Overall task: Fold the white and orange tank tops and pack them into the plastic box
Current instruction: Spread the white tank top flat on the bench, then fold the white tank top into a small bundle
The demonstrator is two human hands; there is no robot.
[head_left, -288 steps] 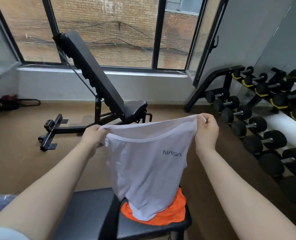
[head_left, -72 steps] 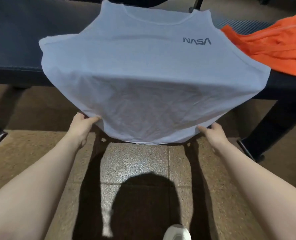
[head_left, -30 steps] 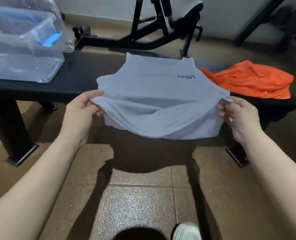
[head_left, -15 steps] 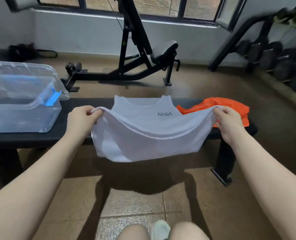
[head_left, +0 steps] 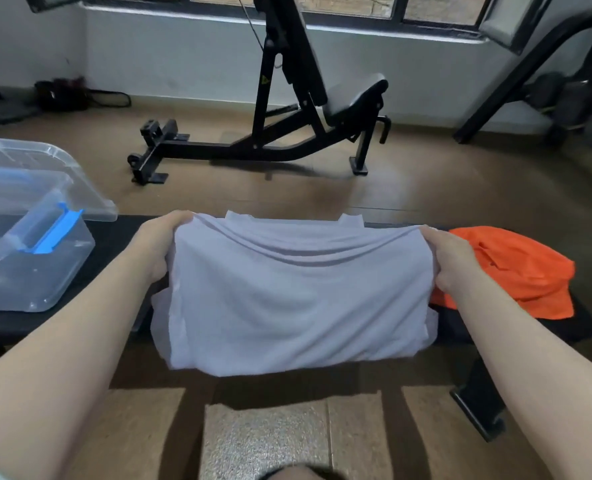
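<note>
The left hand and right hand each grip a hem corner of the white tank top, folded in half on the black bench; the orange tank top lies just right, the clear plastic box left

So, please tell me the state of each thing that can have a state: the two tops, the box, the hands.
white tank top: folded over on the bench, near edge hanging off
orange tank top: crumpled, unfolded, on the bench
plastic box: open, no clothes inside
lid: off, resting tilted on the box
left hand: grips the white top's left edge
right hand: grips its right edge
</note>
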